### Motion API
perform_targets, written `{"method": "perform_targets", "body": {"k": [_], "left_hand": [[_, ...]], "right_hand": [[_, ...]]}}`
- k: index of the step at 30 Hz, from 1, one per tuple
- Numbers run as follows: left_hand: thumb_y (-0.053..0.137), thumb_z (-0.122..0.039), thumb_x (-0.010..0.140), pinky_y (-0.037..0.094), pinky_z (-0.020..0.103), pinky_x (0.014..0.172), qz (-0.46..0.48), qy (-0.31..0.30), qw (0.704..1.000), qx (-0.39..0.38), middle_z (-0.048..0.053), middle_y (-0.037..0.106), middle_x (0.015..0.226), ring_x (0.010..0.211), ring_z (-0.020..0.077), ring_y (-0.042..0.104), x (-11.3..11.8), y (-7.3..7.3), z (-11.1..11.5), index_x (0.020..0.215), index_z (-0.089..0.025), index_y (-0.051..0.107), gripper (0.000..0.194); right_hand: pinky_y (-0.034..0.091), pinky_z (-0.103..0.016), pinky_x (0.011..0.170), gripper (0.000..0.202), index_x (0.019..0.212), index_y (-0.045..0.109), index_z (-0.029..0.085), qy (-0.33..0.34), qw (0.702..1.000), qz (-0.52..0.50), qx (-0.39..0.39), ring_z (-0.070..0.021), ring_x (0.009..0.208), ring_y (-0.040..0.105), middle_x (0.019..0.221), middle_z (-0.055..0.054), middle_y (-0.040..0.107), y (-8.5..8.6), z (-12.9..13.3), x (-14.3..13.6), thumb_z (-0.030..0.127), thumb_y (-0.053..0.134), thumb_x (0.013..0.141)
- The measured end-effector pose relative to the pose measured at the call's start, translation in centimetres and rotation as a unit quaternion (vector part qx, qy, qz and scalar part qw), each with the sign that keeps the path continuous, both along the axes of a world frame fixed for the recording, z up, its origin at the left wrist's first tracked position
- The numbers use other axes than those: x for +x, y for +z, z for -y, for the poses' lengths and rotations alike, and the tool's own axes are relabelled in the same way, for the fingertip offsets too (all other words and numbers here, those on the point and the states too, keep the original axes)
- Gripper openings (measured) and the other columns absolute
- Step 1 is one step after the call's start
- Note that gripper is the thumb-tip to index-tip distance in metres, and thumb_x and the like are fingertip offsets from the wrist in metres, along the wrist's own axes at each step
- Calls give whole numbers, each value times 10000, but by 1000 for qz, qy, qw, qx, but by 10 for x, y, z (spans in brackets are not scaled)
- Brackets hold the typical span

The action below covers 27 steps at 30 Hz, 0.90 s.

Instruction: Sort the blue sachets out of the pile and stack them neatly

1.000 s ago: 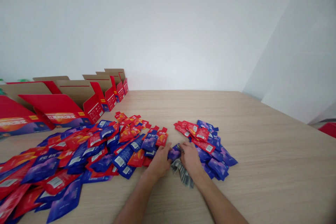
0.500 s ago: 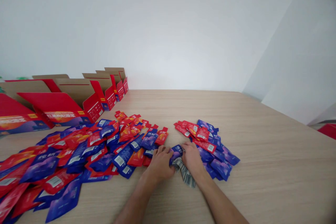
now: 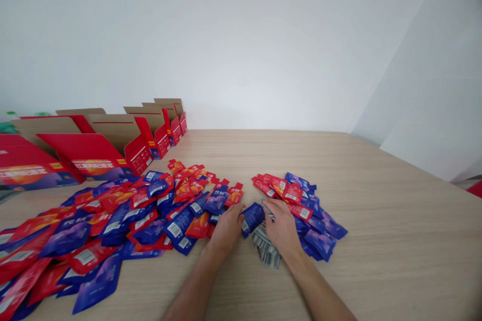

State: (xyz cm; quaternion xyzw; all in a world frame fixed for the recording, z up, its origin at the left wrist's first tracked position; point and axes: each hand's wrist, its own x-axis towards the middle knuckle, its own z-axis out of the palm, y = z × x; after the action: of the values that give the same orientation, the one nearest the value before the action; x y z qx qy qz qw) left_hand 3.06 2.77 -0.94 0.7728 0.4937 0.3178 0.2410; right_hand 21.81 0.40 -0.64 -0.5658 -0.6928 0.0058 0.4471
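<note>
Between my hands is a blue pouch (image 3: 252,219), tilted, with its small-print side and a white barcode label showing. My left hand (image 3: 227,228) is closed on the pouch's left edge. A grey-and-white striped cloth (image 3: 266,247) is bunched in my right hand (image 3: 280,226), with its fold at the pouch's upper right corner and the rest hanging down to the table. My right fingertips are partly hidden by the cloth. Just left of my left hand lies a large heap of red and blue pouches (image 3: 146,210). To the right of my right hand is a smaller pile of pouches (image 3: 320,230).
Open red cardboard boxes (image 3: 90,153) stand in a row along the back left of the wooden table (image 3: 376,241). A white wall (image 3: 263,50) rises behind the table. Something green (image 3: 8,128) shows behind the boxes at the far left.
The blue pouch has been turned over from its large-lettered front to its small-print side. My right hand has brought a fold of the cloth up to the pouch's corner. The view has shifted slightly.
</note>
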Motion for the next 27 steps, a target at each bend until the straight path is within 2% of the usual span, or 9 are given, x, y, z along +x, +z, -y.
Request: {"method": "perform_targets", "body": {"k": [4,7,10,13,15,17,20,25,27], "left_hand": [[547,-269,838,353,422,1033,-80,14,996,44,102,620,1252,1182,268,517,0,5,6,1184,-211,636,362],[659,-359,734,320,465,1027,-153,-8,988,30,108,637,1183,1199,326,461,-1,10,12,1103,-223,673,394],[644,-290,706,323,457,1006,-194,-21,981,7,106,635,1149,1198,328,444,-3,10,15,1034,-225,689,338],[623,-284,727,320,457,1009,-204,-29,979,-2,98,623,1173,1222,326,424,-6,7,13,1049,-247,692,332],[646,-340,727,301,479,1033,-210,-30,977,-8,99,606,1221,1263,346,390,-7,5,12,1072,-263,696,357],[669,-381,717,268,507,1062,-216,-25,976,-12,100,582,1277,1311,365,347,-8,3,11,1097,-274,695,396],[686,-407,704,233,544,1084,-223,-17,974,-24,109,544,1348,1361,385,294,-9,2,11,1137,-280,684,452],[696,-368,692,238,538,1081,-212,-14,977,-25,100,529,1374,1366,376,304,-10,1,12,1095,-296,697,409],[702,-369,685,243,531,1076,-208,-14,978,-25,98,528,1373,1359,374,311,-10,0,11,1047,-291,710,371]], "right_hand": [[475,-376,925,297,1079,701,208,39,997,54,-39,-221,1002,574,1065,-90,663,-2,3,-5,140,469,907],[457,-372,912,258,1060,699,220,57,990,100,-81,-222,1001,558,1072,-82,657,1,12,-15,169,501,902],[421,-384,940,203,1010,698,234,136,972,155,-113,-225,1034,545,1086,-64,664,6,23,-25,208,535,892],[370,-406,1010,251,995,698,249,184,959,174,-125,-213,1049,557,1121,-48,675,4,25,-25,149,498,880],[298,-456,1081,362,1100,675,251,159,963,175,-126,-221,1086,568,1175,-56,671,-3,19,-19,86,493,834],[247,-502,1113,496,1215,627,222,96,972,171,-130,-246,1142,564,1231,-89,652,-12,11,-12,35,491,776],[329,-451,1081,551,1245,600,158,54,979,147,-131,-255,1181,554,1263,-128,630,-18,6,-10,-5,462,737],[449,-312,936,421,1054,645,188,202,965,93,-142,-193,1053,600,1079,-63,685,-10,18,-25,-23,427,762],[454,-291,906,371,948,658,190,227,958,82,-153,-181,994,609,992,-45,689,-8,19,-26,-24,421,759]]}}
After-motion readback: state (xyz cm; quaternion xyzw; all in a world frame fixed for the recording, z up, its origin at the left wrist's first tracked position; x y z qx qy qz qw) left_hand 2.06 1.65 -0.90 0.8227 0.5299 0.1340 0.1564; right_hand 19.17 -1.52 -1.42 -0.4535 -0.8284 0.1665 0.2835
